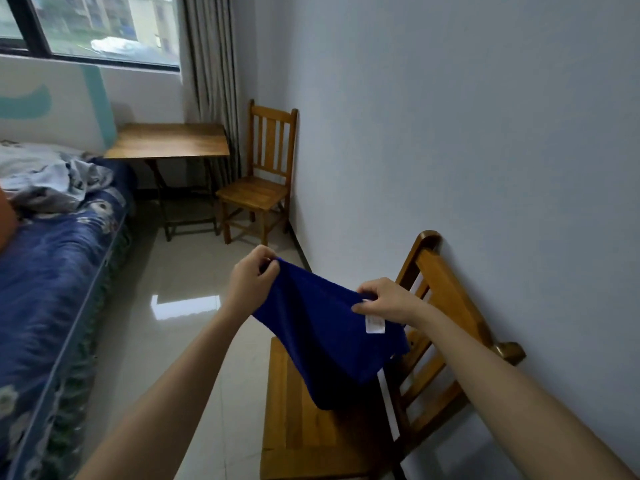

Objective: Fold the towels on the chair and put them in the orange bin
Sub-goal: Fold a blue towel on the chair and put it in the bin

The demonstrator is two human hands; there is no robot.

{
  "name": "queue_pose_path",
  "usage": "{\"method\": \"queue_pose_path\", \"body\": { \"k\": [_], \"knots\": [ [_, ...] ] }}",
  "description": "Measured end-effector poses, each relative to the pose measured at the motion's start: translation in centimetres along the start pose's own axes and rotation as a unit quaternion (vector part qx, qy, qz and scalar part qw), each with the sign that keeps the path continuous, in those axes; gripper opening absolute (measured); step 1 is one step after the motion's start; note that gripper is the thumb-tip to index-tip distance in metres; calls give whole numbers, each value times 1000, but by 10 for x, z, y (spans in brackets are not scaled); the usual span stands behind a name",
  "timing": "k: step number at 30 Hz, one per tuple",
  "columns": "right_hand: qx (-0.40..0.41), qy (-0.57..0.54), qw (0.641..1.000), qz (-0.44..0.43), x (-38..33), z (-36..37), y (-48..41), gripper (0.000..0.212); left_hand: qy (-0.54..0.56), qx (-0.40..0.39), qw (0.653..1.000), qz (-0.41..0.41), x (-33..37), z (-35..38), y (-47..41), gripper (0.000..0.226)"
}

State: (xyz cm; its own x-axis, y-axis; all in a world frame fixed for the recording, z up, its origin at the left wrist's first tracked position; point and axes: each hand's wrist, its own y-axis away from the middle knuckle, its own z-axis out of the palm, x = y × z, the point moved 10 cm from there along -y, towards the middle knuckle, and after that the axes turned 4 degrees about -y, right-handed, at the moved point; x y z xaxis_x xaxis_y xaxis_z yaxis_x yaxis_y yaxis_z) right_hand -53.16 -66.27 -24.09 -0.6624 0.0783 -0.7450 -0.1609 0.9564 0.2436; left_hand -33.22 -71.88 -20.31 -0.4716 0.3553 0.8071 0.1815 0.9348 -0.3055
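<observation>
A dark blue towel (pixel 325 327) with a small white label hangs in the air above the seat of the near wooden chair (pixel 298 431). My left hand (pixel 251 278) pinches its upper left corner. My right hand (pixel 388 301) pinches the upper right corner, just above the label. The towel droops between the two hands and its lower edge hangs close over the seat. An orange shape (pixel 6 220) shows at the far left edge, on the bed; only a sliver is visible.
A bed (pixel 52 271) with a blue patterned cover and crumpled bedding runs along the left. A wooden table (pixel 169 140) and a second wooden chair (pixel 263 188) stand at the back by the curtain. Glossy tiled floor lies between; a wall is on the right.
</observation>
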Motion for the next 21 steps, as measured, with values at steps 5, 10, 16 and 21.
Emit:
{"method": "queue_pose_path", "body": {
  "k": [5,10,16,21],
  "knots": [
    [50,-26,998,30,17,-18,1,18,19,22,999,14,1,-20,-16,10],
    [55,-7,997,51,26,-25,0,16,12,20,999,24,-4,-18,-29,11],
    [-7,65,996,63,35,-19,-5,13,15,41,998,38,-7,-25,-44,10],
    [70,118,989,55,31,-51,-9,16,-30,38,998,42,-14,-28,-56,15]
  ]
}}
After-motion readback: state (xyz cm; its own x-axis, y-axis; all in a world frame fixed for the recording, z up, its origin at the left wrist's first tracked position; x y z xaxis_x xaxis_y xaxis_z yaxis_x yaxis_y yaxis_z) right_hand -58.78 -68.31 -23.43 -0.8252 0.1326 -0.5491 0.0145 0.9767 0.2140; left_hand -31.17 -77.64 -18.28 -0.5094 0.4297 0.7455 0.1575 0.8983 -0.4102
